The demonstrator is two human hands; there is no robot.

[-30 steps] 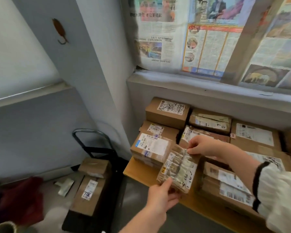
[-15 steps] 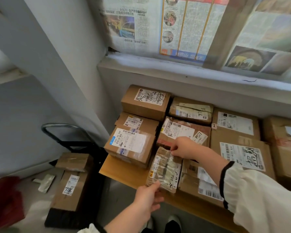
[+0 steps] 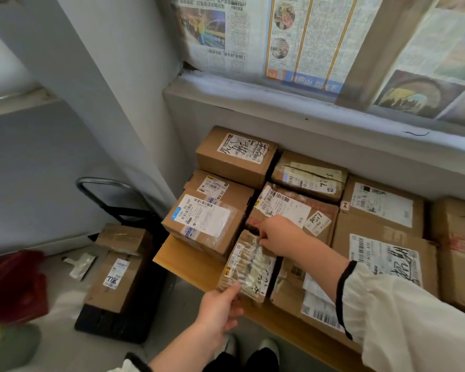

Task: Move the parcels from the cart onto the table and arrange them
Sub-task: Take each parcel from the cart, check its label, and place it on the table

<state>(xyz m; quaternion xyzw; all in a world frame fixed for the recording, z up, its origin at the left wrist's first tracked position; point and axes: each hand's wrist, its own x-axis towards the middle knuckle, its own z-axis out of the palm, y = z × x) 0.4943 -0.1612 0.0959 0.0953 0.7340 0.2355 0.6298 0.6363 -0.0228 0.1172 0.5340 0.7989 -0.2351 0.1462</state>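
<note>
A small tape-wrapped parcel point(image 3: 249, 267) lies tilted between two boxes near the front of the wooden table point(image 3: 183, 261). My left hand point(image 3: 220, 307) pinches its near end; my right hand point(image 3: 275, 233) grips its far end. Several cardboard parcels with white labels cover the table, among them a labelled box point(image 3: 204, 224) just left of the small parcel and a flat box point(image 3: 304, 299) to its right. On the black cart point(image 3: 118, 318) on the floor at left lie two brown parcels point(image 3: 118, 269).
A grey pillar and wall stand left of the table, and a ledge with newspaper-covered windows runs behind it. A red bag point(image 3: 11, 283) and a scrap of tape point(image 3: 81, 264) lie on the floor by the cart. My shoes point(image 3: 250, 347) show below the table edge.
Both hands have lowered the small parcel into the gap between the boxes, closer to the table. The camera has tilted down and moved nearer.
</note>
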